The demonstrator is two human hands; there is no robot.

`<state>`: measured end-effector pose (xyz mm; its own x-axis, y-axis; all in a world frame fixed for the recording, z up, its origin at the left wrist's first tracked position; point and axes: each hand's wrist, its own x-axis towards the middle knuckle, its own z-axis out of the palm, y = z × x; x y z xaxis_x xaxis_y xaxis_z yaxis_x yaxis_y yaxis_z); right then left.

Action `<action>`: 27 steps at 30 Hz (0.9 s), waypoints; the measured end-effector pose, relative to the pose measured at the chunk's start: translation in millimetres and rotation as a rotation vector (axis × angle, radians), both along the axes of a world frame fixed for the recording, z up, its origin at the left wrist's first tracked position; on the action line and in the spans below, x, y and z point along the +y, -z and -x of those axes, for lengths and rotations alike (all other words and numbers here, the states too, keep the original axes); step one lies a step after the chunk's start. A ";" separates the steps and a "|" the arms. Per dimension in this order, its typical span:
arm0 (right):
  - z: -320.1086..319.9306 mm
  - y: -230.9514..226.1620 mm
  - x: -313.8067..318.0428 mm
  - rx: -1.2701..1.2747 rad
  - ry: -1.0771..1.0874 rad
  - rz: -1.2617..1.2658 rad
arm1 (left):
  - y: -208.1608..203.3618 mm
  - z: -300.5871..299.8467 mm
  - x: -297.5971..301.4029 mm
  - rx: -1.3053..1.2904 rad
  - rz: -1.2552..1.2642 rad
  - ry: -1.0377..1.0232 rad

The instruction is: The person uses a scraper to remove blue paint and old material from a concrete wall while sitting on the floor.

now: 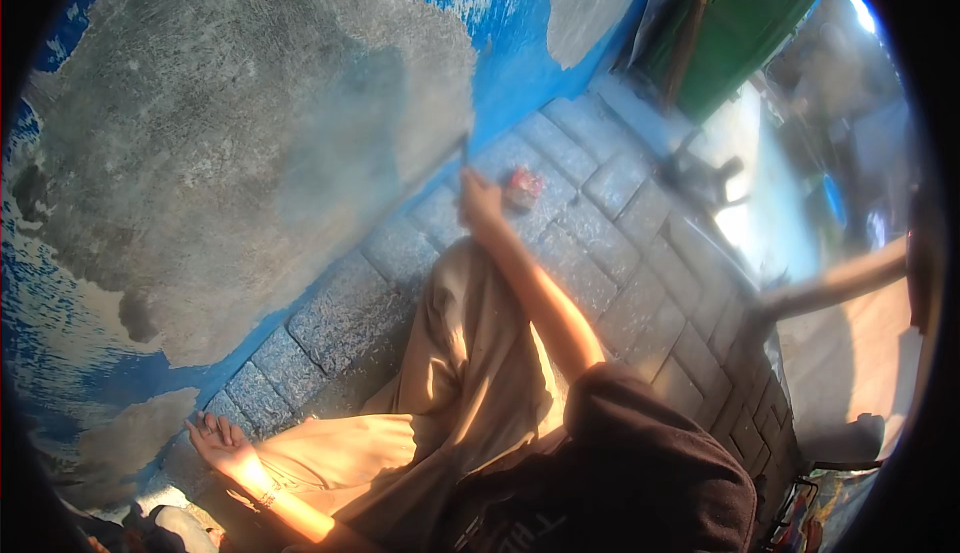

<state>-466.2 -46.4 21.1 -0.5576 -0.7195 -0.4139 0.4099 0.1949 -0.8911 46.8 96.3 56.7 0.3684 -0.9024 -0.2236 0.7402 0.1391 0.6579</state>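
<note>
My right hand (481,200) is closed around a slim, dark-tipped tool (464,151), held close to the lower part of the wall. Blur hides whether that tool is a brush or a scraper. The wall (230,143) carries blue paint with large bare patches of grey plaster. Beside my right hand, a small red and whitish container or packet (523,188) sits on the paving; its kind is too blurred to make out. My left hand (222,443) lies by my bent leg, near the wall's foot, its fingers loosely apart and nothing in them.
Grey paving blocks (640,283), whitish with dust near the wall, run along its foot. A green panel (735,33) stands at the far right. A wooden beam (840,278) juts in at the right. Stones (185,528) lie at the lower left.
</note>
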 end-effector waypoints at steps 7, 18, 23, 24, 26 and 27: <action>5.2 -2.5 6.1 0.005 0.014 -0.030 | -2.0 10.8 0.3 -0.036 0.007 0.007; 33.2 14.6 -11.3 0.049 -0.101 -0.103 | -7.0 8.7 -2.5 -0.037 -0.085 -0.143; 37.1 29.3 7.0 0.114 -0.046 -0.035 | 2.8 18.8 -10.8 -0.001 -0.202 -0.102; 3.6 5.2 21.2 0.081 -0.122 0.013 | 3.8 9.7 -1.0 -0.023 -0.171 -0.119; 16.1 -1.5 15.3 0.315 -0.069 0.168 | 5.9 5.8 2.1 0.031 -0.145 -0.087; 32.3 -2.7 1.6 0.344 -0.021 0.210 | 7.3 7.2 2.6 0.038 -0.126 -0.069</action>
